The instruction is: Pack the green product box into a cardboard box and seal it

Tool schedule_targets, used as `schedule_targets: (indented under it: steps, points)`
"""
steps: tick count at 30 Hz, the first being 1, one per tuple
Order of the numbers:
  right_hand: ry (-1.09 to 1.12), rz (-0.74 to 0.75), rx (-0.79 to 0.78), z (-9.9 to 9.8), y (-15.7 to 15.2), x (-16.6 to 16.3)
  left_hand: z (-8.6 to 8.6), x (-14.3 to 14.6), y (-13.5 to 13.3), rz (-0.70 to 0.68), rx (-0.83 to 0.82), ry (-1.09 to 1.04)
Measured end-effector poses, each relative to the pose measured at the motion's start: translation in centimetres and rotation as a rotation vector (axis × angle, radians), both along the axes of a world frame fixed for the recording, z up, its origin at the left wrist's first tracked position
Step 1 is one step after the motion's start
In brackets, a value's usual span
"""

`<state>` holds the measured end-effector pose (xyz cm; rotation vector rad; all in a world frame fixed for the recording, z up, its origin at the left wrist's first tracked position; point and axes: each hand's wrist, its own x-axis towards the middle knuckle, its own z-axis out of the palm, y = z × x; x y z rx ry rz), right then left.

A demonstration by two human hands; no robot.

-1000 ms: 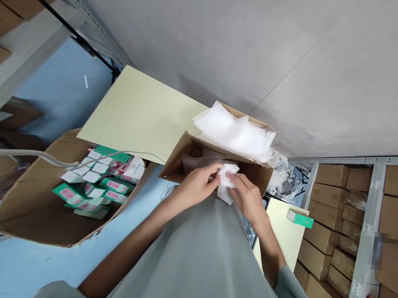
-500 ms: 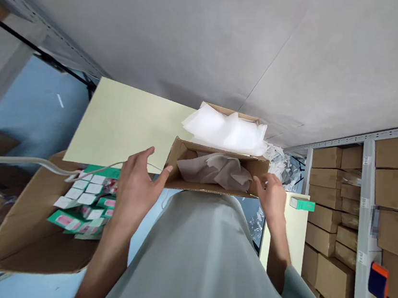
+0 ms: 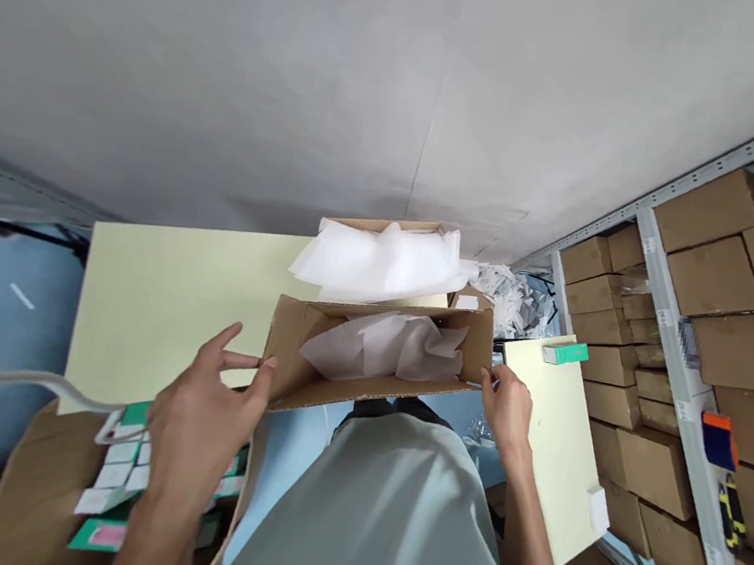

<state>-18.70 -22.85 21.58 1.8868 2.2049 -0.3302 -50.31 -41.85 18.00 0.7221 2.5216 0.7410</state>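
An open, narrow cardboard box point(image 3: 286, 337) is held level in front of my body, with a crumpled, translucent white wrapping sheet point(image 3: 391, 348) inside. My left hand point(image 3: 208, 399) grips its left end between thumb and forefinger, the other fingers spread. At the opposite end, my right hand point(image 3: 506, 406) pinches the corner of the rim. What lies under the sheet, if anything, is hidden. Just behind stands a second box point(image 3: 384, 225) with white foam sheets point(image 3: 383, 260) spilling over its front edge.
Below my left arm, a large carton point(image 3: 44, 471) holds several green-and-white packets point(image 3: 114, 476). A pale yellow table point(image 3: 176, 294) runs along the wall. On the right, a side table point(image 3: 547, 432) bears a green box point(image 3: 565, 353), near shelves of cartons point(image 3: 714, 274). A white cable point(image 3: 14, 380) crosses at left.
The held box has come away from the table's back box, shifting left and tilting slightly in view. My right hand now pinches its rim corner. The camera view has turned.
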Motion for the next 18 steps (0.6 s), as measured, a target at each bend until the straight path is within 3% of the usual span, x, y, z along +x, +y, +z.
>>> schedule_targets:
  steps: [5,10,14,18]
  points:
    - [0.086,-0.097,0.055,1.4,-1.5,6.0,3.1,3.8,2.2,-0.082,0.060,0.141]
    - [0.209,-0.286,0.161,1.2,-4.8,15.7,3.9,10.6,7.2,-0.273,0.115,0.216]
    - [0.278,-0.450,0.253,0.6,-9.3,24.8,4.6,18.4,13.1,-0.427,0.020,0.166]
    - [0.279,-0.643,0.321,0.2,-13.1,32.9,4.9,28.8,18.7,-0.674,-0.007,0.186]
